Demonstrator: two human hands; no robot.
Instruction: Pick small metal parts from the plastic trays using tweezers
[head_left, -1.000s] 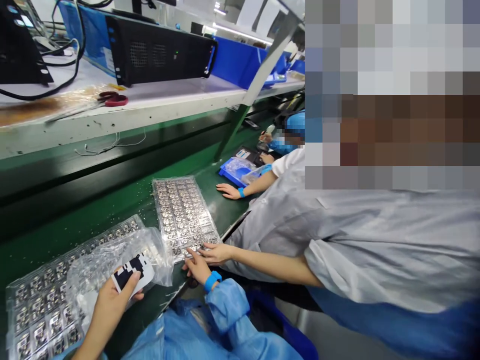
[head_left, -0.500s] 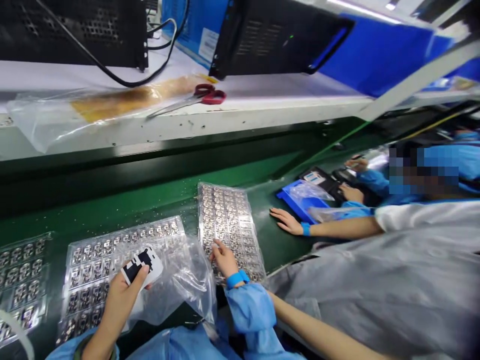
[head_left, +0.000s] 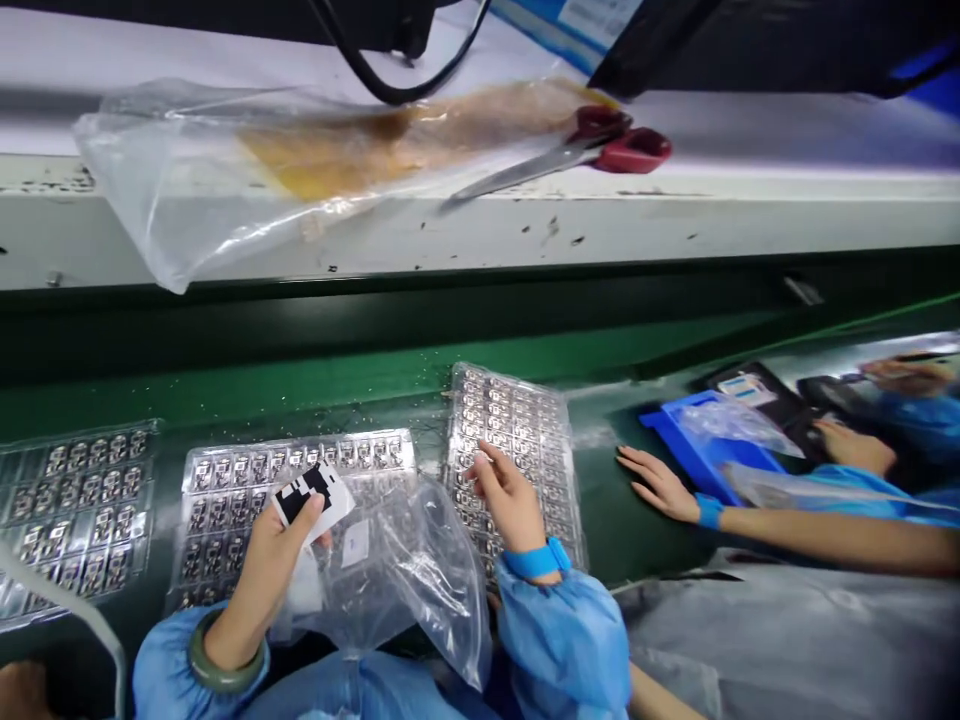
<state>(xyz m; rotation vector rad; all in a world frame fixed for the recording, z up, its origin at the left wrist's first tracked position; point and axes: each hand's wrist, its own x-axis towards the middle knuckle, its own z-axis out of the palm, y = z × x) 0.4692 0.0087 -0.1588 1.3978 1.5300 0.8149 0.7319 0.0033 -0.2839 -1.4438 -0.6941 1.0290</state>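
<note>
My left hand, with a green bangle at the wrist, is shut on a white card with black patches. A crumpled clear plastic bag lies against that hand, over a clear tray of small metal parts. My right hand, with a blue wristband, rests its spread fingers on an upright-lying second clear tray of metal parts. A third tray lies further left on the green conveyor belt.
A co-worker's hand rests on the belt to the right, beside a blue tray. Further hands work beyond it. Red-handled scissors and an amber-stained plastic bag lie on the white shelf above the belt.
My head has tipped down and the view has moved closer to the trays. My right hand has slid further onto the second tray. The co-worker's hand has left that tray.
</note>
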